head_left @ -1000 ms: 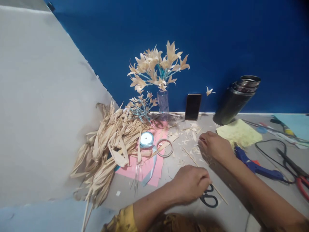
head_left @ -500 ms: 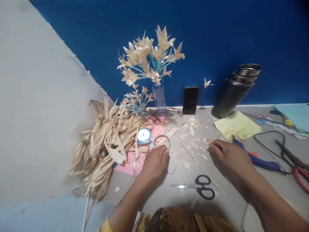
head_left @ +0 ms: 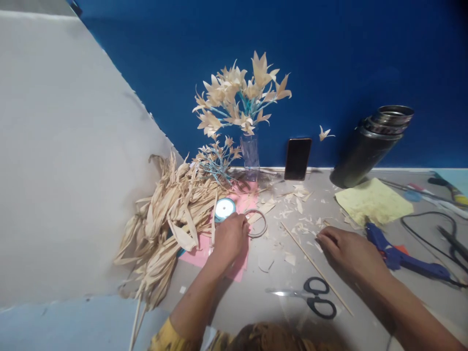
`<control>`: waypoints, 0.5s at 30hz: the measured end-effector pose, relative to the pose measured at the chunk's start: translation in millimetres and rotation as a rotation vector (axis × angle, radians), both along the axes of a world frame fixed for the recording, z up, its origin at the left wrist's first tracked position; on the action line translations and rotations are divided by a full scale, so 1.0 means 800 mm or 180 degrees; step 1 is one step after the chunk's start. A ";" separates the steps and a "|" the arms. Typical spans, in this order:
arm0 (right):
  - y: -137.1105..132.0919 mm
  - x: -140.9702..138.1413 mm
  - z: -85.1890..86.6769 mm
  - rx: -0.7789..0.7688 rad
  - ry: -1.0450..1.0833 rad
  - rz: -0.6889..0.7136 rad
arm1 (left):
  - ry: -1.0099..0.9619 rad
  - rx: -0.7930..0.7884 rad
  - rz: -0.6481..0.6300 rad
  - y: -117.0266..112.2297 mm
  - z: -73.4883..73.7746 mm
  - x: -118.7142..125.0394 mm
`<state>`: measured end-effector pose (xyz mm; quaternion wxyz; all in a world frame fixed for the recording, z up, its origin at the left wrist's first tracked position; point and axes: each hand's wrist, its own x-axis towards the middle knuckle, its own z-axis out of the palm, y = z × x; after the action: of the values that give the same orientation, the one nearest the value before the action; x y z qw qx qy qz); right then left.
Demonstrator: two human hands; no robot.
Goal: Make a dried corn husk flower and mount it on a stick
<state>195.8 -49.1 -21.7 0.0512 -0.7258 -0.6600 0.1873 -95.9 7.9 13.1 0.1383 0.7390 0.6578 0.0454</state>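
Note:
My left hand (head_left: 229, 237) reaches over the pink paper (head_left: 204, 255), its fingers curled down beside the light-blue ribbon spool (head_left: 224, 208) and the tape ring (head_left: 258, 223); what it grips is hidden. My right hand (head_left: 350, 248) lies on the grey table with its fingers curled together, beside a thin wooden skewer (head_left: 316, 267) and husk scraps. Black-handled scissors (head_left: 310, 297) lie between my arms, untouched.
A heap of dried corn husks (head_left: 164, 224) lies at the left. Husk flowers in a glass vase (head_left: 250, 155), a phone (head_left: 297, 158) and a steel flask (head_left: 369, 146) stand by the blue wall. Yellow paper (head_left: 373, 201), a blue glue gun (head_left: 395, 253) and cables lie at right.
My left hand left the scissors on the table and moved up-left onto the pink paper by the ribbon spool. My right hand drew back slightly toward me.

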 end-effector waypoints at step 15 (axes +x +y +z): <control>0.004 0.001 -0.004 0.0066 -0.0057 0.0199 | -0.0609 0.0444 0.0554 0.107 -0.027 0.029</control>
<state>196.5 -45.9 -25.1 0.0470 -0.7059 -0.6846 0.1755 -72.9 93.4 -8.5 0.1443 0.6792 0.6985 0.1730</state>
